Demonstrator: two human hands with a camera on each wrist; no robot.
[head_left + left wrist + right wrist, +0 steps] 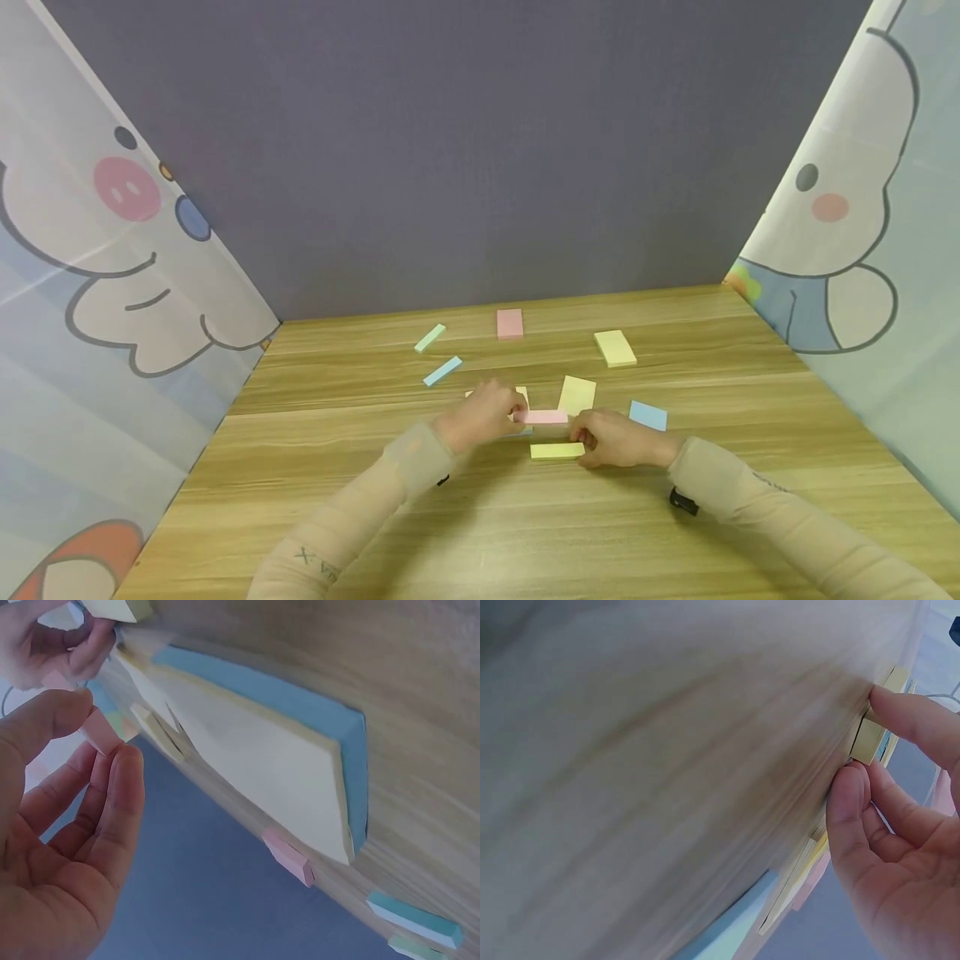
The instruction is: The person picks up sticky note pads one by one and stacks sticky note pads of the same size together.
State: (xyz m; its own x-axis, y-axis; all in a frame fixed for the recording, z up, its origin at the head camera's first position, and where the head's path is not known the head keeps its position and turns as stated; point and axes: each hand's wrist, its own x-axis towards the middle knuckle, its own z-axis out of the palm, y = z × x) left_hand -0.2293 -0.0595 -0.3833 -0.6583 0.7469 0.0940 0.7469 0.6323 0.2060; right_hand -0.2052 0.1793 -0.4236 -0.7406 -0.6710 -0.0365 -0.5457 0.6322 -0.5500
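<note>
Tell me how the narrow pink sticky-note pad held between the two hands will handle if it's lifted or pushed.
The pink pad looks thin and small, so probably light. Both the left hand and the right hand pinch its ends, hinting it may flex. Being flat, it should slide on the table, not roll.

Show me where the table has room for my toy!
Bare wood lies along the table near edge between the sleeves, and in the right part beyond the blue pad. It is crowded around the pink strip between both hands.

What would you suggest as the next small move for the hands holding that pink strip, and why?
Probably lower the pink strip onto the table and let go: the left hand and right hand each pinch an end, near the cream pad.
</note>
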